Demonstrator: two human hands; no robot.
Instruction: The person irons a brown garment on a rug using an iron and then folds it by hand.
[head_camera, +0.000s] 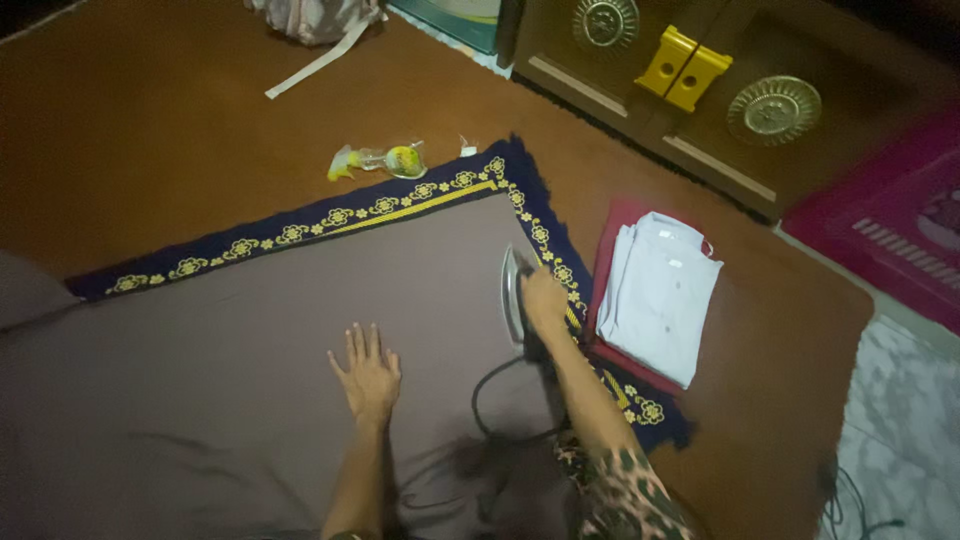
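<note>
Brown carpet (150, 130); navy mat (300, 228); wooden cabinet (700, 110).

The person's two forearms are bare from the elbow down, with no watch, ring or bracelet visible on the left hand (368, 375) or the right hand (543, 300). Near the bottom edge of the view shows a garment in a leopard-spot print (625, 495), dark blotches on a tan and pinkish ground.

Taupe-grey cloth (250, 330) covers a navy mat (300, 225) bordered with yellow flowers. A pale blue folded shirt (660, 290) lies on red cloth (612, 225). The carpet (150, 130) is brown, the sleeve (630, 500) leopard-print.
</note>
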